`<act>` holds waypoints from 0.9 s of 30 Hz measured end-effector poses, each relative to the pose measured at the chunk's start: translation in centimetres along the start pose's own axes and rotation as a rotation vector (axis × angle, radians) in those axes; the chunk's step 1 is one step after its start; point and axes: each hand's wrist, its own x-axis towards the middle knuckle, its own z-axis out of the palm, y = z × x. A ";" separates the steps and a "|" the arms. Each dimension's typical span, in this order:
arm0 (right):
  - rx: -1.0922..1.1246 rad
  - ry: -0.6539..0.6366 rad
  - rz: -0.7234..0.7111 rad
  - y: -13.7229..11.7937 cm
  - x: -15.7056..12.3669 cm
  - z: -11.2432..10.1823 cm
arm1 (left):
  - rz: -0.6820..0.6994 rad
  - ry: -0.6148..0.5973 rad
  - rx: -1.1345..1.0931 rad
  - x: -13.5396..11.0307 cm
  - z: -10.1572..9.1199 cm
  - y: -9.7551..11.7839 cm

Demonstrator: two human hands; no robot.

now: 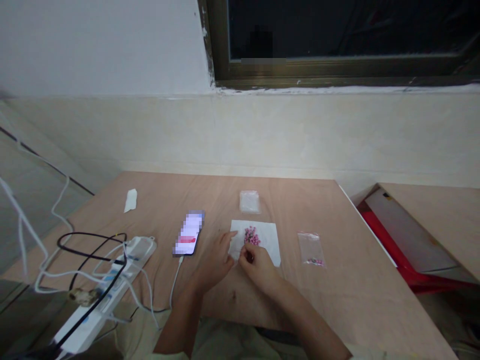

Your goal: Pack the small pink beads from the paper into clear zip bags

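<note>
A white sheet of paper [270, 245] lies on the wooden table, with a cluster of small pink pieces [252, 235] on it. They look like beads, though they are too small to be sure. My left hand [216, 261] rests at the paper's left edge, fingers stretched out and apart. Over the paper's lower part, just below the pink cluster, my right hand [258, 265] is closed with thumb and finger pinched together. What sits in that pinch is too small to make out. Right of the paper is a clear plastic bag [311, 247] with a few pink pieces at its bottom.
Behind the paper lies another clear bag [249, 202]. A lit phone [190, 233] with a white cable is to the left. Further left are a power strip [108, 287] with tangled cords and a white scrap [131, 200]. The table [360, 280] ends at the wall.
</note>
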 end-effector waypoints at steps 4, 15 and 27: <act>0.068 0.024 0.108 1.0 0.0 -0.1 | 0.036 -0.075 0.019 -0.2 -0.7 0.2; 0.457 -0.074 0.195 3.2 0.9 -0.3 | -0.034 -0.119 0.041 -1.2 -0.2 -0.8; 0.140 0.128 0.140 5.0 1.5 0.7 | -0.087 -0.049 0.030 -0.2 0.3 -2.5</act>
